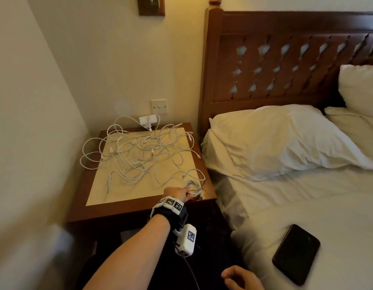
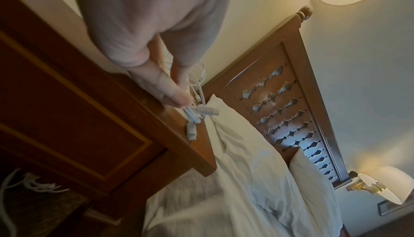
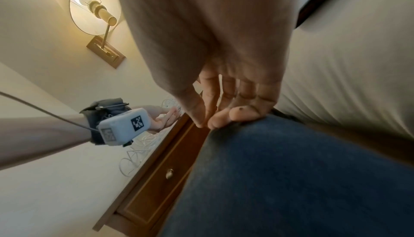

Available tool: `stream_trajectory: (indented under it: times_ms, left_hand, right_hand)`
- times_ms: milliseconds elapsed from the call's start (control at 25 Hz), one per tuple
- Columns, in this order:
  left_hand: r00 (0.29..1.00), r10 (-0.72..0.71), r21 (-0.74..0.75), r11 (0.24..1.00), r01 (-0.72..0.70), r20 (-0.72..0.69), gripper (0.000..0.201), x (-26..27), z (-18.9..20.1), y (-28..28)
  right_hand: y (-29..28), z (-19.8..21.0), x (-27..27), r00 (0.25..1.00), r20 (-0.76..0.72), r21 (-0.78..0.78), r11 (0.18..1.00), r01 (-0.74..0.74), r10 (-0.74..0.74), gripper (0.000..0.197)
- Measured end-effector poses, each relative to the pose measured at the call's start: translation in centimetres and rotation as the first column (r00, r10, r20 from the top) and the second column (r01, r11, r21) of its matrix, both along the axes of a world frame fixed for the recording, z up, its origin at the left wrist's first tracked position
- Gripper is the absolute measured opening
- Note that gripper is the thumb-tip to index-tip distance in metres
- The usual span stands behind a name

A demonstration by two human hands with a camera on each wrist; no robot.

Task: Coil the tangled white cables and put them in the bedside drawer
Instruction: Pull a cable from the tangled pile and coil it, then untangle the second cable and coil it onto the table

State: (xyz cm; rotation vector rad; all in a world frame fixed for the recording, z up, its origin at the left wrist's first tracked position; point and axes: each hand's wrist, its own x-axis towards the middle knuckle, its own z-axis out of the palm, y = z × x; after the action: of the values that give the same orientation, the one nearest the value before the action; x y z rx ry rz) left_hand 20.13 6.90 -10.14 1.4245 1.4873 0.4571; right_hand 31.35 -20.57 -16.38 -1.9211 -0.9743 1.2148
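Note:
A tangle of white cables (image 1: 139,158) sprawls over the wooden nightstand (image 1: 123,212), some loops hanging off its left edge. My left hand (image 1: 186,194) reaches to the top's front right corner. There its thumb and fingers (image 2: 172,97) pinch a small coiled cable bundle (image 1: 194,188), whose connectors (image 2: 206,111) stick out past the fingertips. My right hand (image 1: 233,277) rests loosely curled on my knee (image 3: 291,178) and holds nothing. The drawer front (image 3: 154,193) with its brass knob (image 3: 169,173) sits below the top and looks shut.
A white charger (image 1: 147,121) is plugged into the wall behind the nightstand. The bed with white pillows (image 1: 275,139) and a carved headboard (image 1: 275,59) stands close on the right. A black phone (image 1: 296,254) lies on the sheet. A wall runs along the left.

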Motion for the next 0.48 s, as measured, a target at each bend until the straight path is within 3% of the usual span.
stream_trajectory:
  times_ms: [40,80,120,160,360,480]
  left_hand:
    - [0.992,0.071,-0.07,0.995,-0.064,0.103,0.047,0.0,-0.5,0.3]
    - [0.935,0.218,-0.199,0.966,-0.165,0.281,0.046,0.2,-0.5,0.5]
    - [0.902,0.284,-0.231,0.949,-0.215,0.324,0.047,0.3,-0.2,0.7]
    - [0.945,0.249,-0.167,0.962,-0.216,0.211,0.045,0.2,-0.3,0.6]
    - [0.969,0.247,0.114,0.963,-0.243,-0.023,0.036,-1.4,1.2,1.3]
    - [0.945,0.317,0.238,0.926,-0.292,-0.077,0.019,-2.9,1.7,2.2]
  right_hand:
    - [0.1,-0.1,0.1,1.0,-0.009,-0.005,1.0,0.011,-0.011,0.003]
    - [0.2,0.1,0.1,0.999,-0.032,-0.014,1.0,0.025,-0.025,0.003]
    - [0.3,-0.1,0.3,0.997,-0.063,-0.017,0.999,0.037,-0.038,0.003]
    - [0.4,-0.3,0.4,0.996,-0.086,-0.014,0.999,0.033,-0.034,0.003]
    - [0.9,-0.3,-0.5,0.995,-0.095,0.003,0.999,0.043,-0.042,0.012]
    - [1.8,-0.3,-0.5,0.946,-0.279,-0.097,0.985,0.142,-0.164,0.034]
